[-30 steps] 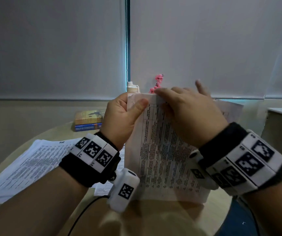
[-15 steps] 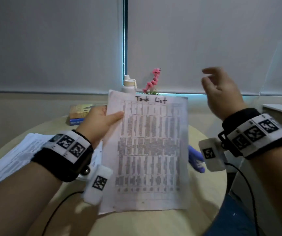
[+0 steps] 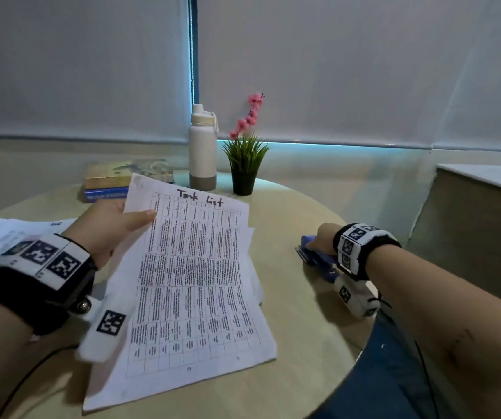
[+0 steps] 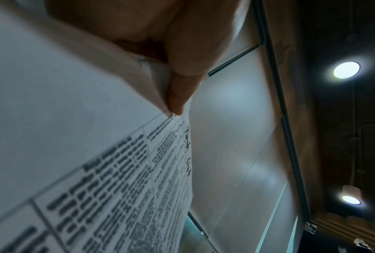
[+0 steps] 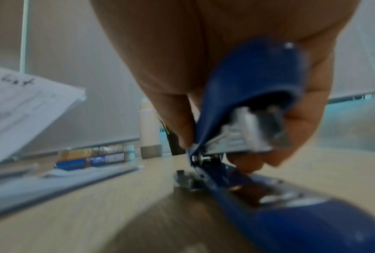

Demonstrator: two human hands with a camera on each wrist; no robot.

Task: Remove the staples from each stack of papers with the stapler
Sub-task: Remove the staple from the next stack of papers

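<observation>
A stack of printed papers headed "Task List" leans up from the table, its lower edge resting on the tabletop. My left hand pinches its upper left corner between thumb and fingers; the left wrist view shows the thumb pressed on the papers. A blue stapler lies on the table at the right. My right hand has come down on it. In the right wrist view its fingers grip the stapler's raised blue top arm, while the base lies flat on the table.
More loose papers lie at the left edge of the round wooden table. At the back stand two stacked books, a white bottle and a small potted plant with pink flowers. A counter stands at the right.
My right hand left the papers, rose, then dropped to the table at the right and took hold of the stapler. My left hand lowered the stack so that it leans on the table.
</observation>
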